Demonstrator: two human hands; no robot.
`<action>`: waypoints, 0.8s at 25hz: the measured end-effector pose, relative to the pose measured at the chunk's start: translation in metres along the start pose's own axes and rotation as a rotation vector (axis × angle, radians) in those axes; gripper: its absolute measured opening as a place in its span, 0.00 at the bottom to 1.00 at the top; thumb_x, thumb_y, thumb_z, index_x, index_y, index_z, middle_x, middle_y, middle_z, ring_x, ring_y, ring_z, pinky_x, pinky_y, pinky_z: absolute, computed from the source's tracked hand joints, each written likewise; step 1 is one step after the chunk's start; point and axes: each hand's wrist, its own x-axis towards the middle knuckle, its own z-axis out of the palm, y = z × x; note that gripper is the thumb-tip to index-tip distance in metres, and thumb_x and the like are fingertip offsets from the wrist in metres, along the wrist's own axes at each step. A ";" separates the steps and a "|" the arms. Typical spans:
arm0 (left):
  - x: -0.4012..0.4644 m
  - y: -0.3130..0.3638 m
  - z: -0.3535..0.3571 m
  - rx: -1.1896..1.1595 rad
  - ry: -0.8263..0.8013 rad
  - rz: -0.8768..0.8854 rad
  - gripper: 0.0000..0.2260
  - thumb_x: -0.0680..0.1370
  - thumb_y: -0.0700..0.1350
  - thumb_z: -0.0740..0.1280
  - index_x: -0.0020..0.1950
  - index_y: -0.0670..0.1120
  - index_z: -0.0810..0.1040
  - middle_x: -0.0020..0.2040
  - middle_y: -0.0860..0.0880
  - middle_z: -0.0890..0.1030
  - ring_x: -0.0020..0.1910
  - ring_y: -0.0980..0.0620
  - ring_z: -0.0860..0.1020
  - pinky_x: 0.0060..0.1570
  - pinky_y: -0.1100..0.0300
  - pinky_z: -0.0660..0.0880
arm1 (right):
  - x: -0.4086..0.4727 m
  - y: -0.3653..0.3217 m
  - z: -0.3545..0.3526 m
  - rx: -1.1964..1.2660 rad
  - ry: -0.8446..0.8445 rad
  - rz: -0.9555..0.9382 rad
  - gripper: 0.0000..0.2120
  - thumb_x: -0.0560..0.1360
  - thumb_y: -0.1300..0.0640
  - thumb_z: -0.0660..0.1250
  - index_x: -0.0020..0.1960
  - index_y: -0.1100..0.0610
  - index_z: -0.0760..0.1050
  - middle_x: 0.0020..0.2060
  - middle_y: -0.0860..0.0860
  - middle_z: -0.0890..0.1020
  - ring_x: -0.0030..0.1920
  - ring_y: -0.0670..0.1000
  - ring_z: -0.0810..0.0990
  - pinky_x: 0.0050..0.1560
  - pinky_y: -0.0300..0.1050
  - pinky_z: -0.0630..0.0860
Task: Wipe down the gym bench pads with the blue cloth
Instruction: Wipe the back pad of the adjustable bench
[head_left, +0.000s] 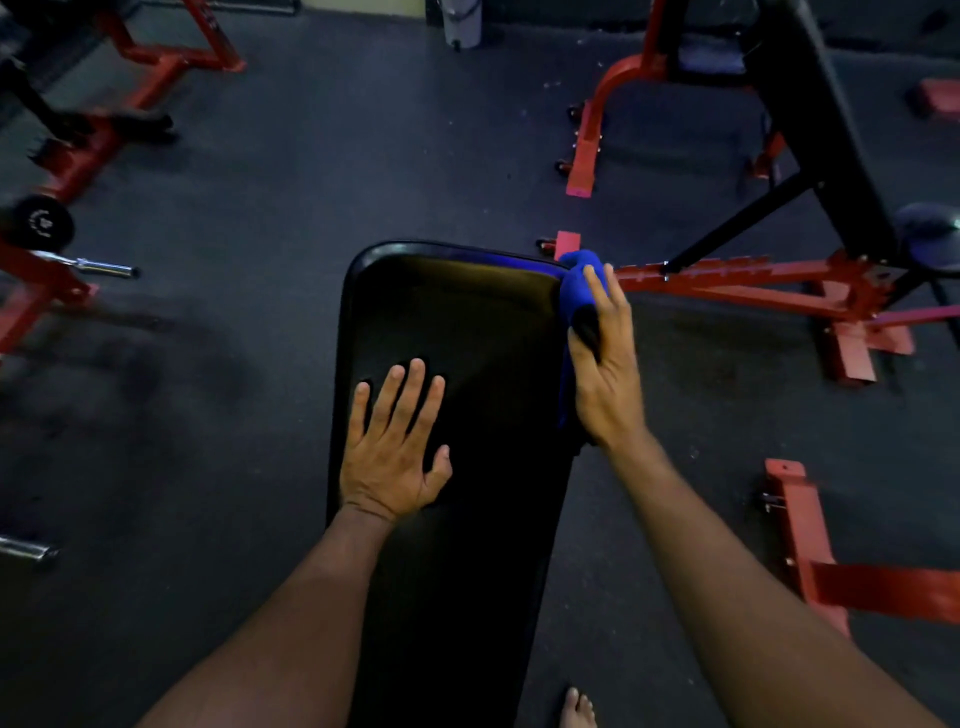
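A long black bench pad runs away from me down the middle of the view. My left hand lies flat on its near left part, fingers straight and spread. My right hand presses the blue cloth against the pad's right side edge near the far right corner. The fingers lie over the cloth and the thumb curls round it. Most of the cloth is hidden under the hand; a blue strip shows along the edge below the palm.
Dark rubber floor surrounds the bench. A red and black incline bench frame stands close on the right. Red rack legs lie at the near right. A barbell end with a plate sits left. My bare foot shows at the bottom.
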 end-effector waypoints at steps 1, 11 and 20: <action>-0.001 0.000 0.001 0.003 0.004 0.002 0.33 0.79 0.58 0.53 0.82 0.46 0.57 0.82 0.43 0.57 0.82 0.44 0.54 0.80 0.41 0.49 | -0.001 0.000 0.008 0.009 0.037 0.007 0.26 0.80 0.59 0.60 0.77 0.50 0.61 0.78 0.50 0.58 0.78 0.45 0.56 0.76 0.40 0.53; -0.002 0.001 0.004 0.010 0.038 0.004 0.32 0.80 0.58 0.51 0.83 0.47 0.54 0.83 0.44 0.55 0.82 0.45 0.52 0.79 0.40 0.50 | -0.180 0.053 0.040 -0.041 -0.094 0.163 0.44 0.77 0.66 0.63 0.77 0.32 0.45 0.80 0.42 0.42 0.79 0.46 0.49 0.75 0.55 0.61; -0.003 0.000 0.006 0.012 0.035 0.002 0.32 0.81 0.58 0.50 0.83 0.47 0.54 0.82 0.43 0.56 0.83 0.45 0.51 0.79 0.39 0.50 | -0.022 0.006 0.011 -0.031 0.068 0.029 0.31 0.79 0.64 0.60 0.78 0.47 0.55 0.78 0.52 0.55 0.75 0.48 0.63 0.62 0.32 0.71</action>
